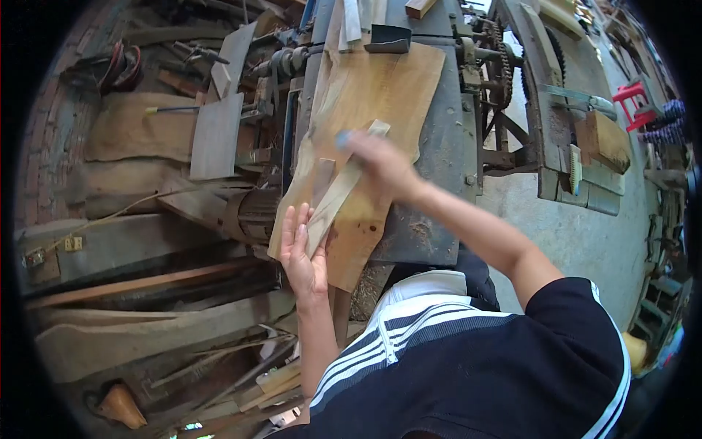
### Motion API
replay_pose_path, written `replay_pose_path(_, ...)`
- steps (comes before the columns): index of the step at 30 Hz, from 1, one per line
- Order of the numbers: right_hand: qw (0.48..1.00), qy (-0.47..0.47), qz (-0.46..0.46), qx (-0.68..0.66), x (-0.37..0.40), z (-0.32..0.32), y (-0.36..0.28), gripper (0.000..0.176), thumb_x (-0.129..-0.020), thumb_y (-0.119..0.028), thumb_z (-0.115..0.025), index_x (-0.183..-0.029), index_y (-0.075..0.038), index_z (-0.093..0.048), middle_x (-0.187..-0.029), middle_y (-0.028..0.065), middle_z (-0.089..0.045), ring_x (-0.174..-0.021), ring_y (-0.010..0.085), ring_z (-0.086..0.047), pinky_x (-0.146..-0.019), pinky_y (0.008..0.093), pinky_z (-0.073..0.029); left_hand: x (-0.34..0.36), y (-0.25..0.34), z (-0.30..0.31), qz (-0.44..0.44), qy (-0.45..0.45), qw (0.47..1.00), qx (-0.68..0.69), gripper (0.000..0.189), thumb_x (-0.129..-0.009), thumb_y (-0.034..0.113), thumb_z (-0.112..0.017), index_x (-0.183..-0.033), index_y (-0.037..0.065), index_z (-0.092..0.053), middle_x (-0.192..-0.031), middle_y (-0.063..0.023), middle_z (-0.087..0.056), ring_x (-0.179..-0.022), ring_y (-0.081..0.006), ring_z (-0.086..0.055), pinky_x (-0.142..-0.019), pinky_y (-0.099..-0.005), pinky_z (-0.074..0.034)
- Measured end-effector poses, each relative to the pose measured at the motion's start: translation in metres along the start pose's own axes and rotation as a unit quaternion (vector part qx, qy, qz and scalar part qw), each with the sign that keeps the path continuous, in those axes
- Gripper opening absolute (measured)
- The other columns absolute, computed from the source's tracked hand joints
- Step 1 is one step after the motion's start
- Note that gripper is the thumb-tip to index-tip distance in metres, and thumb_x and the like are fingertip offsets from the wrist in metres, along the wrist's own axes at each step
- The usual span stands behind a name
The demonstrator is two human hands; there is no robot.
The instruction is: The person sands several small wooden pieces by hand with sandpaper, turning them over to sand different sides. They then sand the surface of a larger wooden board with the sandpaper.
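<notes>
A narrow pale wood strip (335, 199) runs diagonally over a wide live-edge board (409, 95) lying on a dark metal machine bed (439, 154). My left hand (303, 256) holds the strip's near end, with the thumb and fingers on either side of it. My right hand (380, 164) is over the upper part of the strip, blurred by motion. At its fingertips shows a small blue thing (343, 138), too blurred to name. A short wood piece (322, 179) lies just left of the strip.
A black curved piece (388, 39) sits at the board's far end. Left are an electric motor (256, 216), a grey plank (217, 139) and stacked timber. Toothed gears (497, 66) stand right of the bed. Farther right are a brush (575, 170), a wood block (603, 142) and a red stool (635, 102).
</notes>
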State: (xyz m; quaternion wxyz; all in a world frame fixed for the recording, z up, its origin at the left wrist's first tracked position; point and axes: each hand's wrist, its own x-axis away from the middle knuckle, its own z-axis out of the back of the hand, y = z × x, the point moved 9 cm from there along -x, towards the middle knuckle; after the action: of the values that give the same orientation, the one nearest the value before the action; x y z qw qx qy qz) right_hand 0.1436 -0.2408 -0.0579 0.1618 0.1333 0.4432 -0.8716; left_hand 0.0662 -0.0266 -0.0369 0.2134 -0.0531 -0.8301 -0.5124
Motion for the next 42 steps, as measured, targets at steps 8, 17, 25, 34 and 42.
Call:
replay_pose_path(8, 0.998, 0.051, -0.002, -0.047, 0.027, 0.003, -0.042, 0.055, -0.087, 0.002, -0.059, -0.141, -0.004, -0.053, -0.144, 0.0193, -0.054, -0.138, 0.0351, -0.048, -0.116, 0.0454, -0.038, 0.011, 0.023, -0.036, -0.067, 0.011, 0.998, -0.013, 0.047, -0.102, -0.004, -0.040, -0.149, 0.002, -0.040, -0.147, -0.0219, -0.050, -0.137, -0.0309, -0.049, -0.111, -0.0493, -0.048)
replay_pose_path(17, 0.986, 0.134, -0.054, 0.085, 0.004, 0.007, 0.051, 0.050, -0.086, -0.007, -0.065, -0.135, -0.003, -0.055, -0.138, 0.0192, -0.058, -0.130, 0.0361, -0.054, -0.110, 0.0443, -0.044, 0.012, 0.022, -0.036, -0.084, 0.019, 0.996, -0.014, 0.049, -0.101, -0.006, -0.038, -0.149, 0.003, -0.040, -0.149, -0.0213, -0.048, -0.140, -0.0319, -0.045, -0.118, -0.0513, -0.039)
replay_pose_path(25, 0.998, 0.001, 0.041, -0.051, 0.024, 0.021, -0.010, 0.050, -0.088, -0.007, -0.063, -0.137, -0.002, -0.055, -0.144, 0.0186, -0.054, -0.134, 0.0347, -0.052, -0.115, 0.0443, -0.040, 0.025, 0.004, -0.033, -0.076, 0.058, 0.995, 0.007, 0.047, -0.101, -0.005, -0.038, -0.148, 0.000, -0.040, -0.146, -0.0190, -0.051, -0.137, -0.0273, -0.050, -0.116, -0.0438, -0.043)
replay_pose_path(34, 0.991, 0.027, 0.049, -0.120, 0.039, 0.026, -0.042, 0.044, -0.092, -0.008, -0.057, -0.136, -0.001, -0.055, -0.144, 0.0198, -0.053, -0.133, 0.0363, -0.052, -0.112, 0.0449, -0.042, 0.029, 0.020, -0.055, -0.129, 0.085, 0.988, 0.012, 0.050, -0.099, -0.010, -0.036, -0.147, 0.001, -0.042, -0.149, -0.0179, -0.049, -0.135, -0.0277, -0.050, -0.120, -0.0453, -0.038)
replay_pose_path(42, 0.995, 0.104, -0.007, -0.004, -0.013, 0.035, 0.061, 0.049, -0.087, -0.005, -0.060, -0.135, -0.003, -0.055, -0.132, 0.0220, -0.060, -0.125, 0.0390, -0.054, -0.108, 0.0432, -0.045, 0.036, 0.011, -0.044, -0.127, 0.073, 0.988, 0.046, 0.048, -0.099, -0.011, -0.042, -0.145, 0.003, -0.047, -0.140, -0.0149, -0.056, -0.117, -0.0193, -0.059, -0.116, -0.0389, -0.044)
